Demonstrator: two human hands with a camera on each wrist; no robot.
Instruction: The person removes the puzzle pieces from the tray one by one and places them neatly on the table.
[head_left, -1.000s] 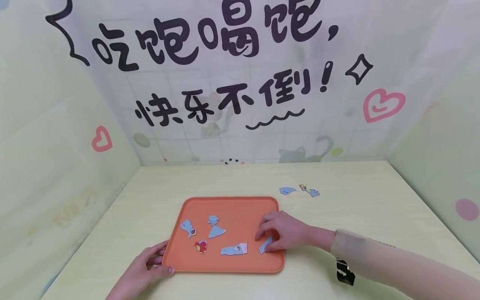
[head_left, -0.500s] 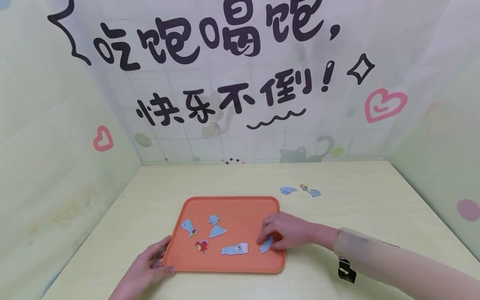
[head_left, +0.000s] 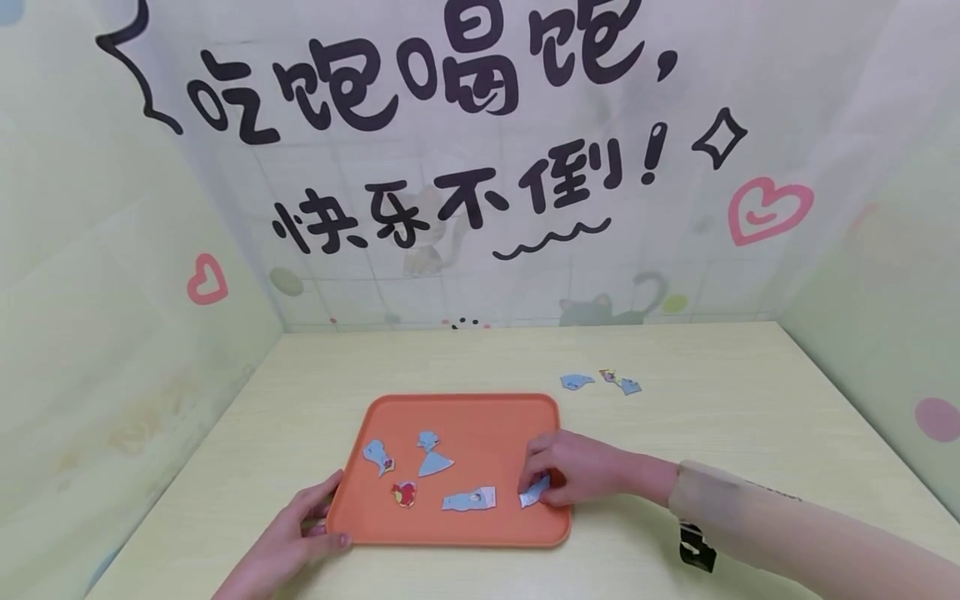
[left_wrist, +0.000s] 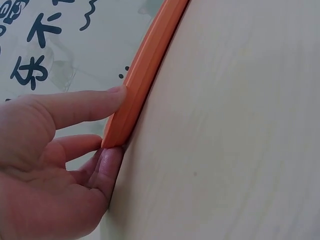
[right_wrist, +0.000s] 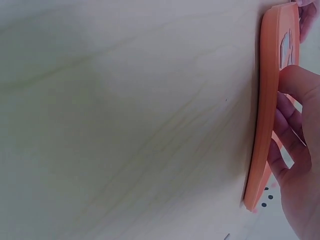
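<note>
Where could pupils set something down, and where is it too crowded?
Bare: the back of the tray, between the triangle and the right hand; the table left of the tray, beyond the left hand, and between the far pieces and the sleeve. Crowded: the tray's left half, where pieces lie, and under the right hand.

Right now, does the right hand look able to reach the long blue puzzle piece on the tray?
Probably yes: the long blue puzzle piece lies uncovered on the orange tray, nearby, but the right hand likely must first release the small blue puzzle piece it pinches.
</note>
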